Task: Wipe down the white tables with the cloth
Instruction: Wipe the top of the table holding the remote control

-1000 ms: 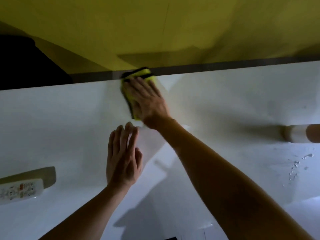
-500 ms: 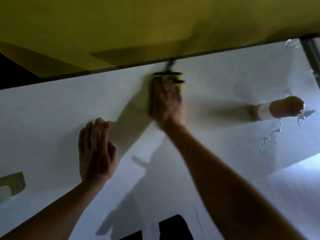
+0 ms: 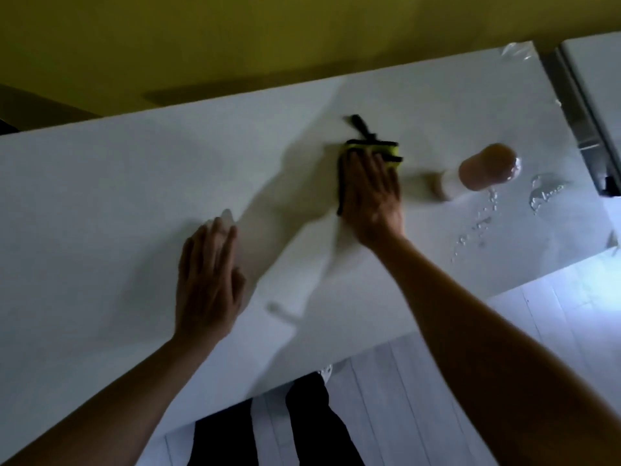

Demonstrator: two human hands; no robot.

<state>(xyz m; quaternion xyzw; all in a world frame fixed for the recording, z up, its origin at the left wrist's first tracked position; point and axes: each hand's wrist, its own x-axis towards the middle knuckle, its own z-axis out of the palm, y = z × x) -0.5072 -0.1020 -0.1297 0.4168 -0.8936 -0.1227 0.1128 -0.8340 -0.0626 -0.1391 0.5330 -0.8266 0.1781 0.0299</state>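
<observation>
I am pressing the cloth (image 3: 386,150) flat under my right hand (image 3: 371,193), fingers straight, left hand (image 3: 208,280) lying open on the table (image 3: 100,196); best wiping evenly, avoiding the bottle (image 3: 477,171).

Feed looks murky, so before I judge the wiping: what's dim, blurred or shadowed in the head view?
Head view: dim overall; right hand and yellow cloth motion-blurred; both arms cast shadows across the white table; droplets glint near the bottle; floor at lower right is overbright.
</observation>
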